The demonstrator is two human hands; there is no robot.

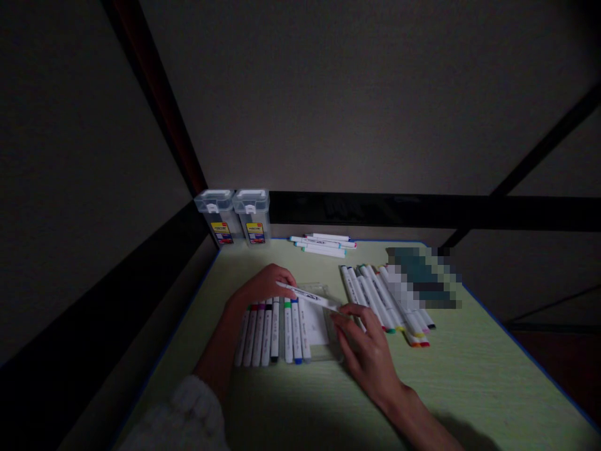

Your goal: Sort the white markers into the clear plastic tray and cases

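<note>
My left hand (263,287) is curled over the top ends of a row of white markers (272,326) lying side by side on the green table (469,376). A single white marker (307,294) stretches between both hands, one end at my left fingers, the other at the fingertips of my right hand (366,351). It hangs over a clear plastic tray (323,338) with a white sheet in it. My right fingers are pinched on the marker's right end.
Two clear marker boxes (239,216) with yellow labels stand at the far left corner. A few markers (323,244) lie at the back. Another row of markers (385,300) lies right of the tray, beside a blurred dark patch (422,275).
</note>
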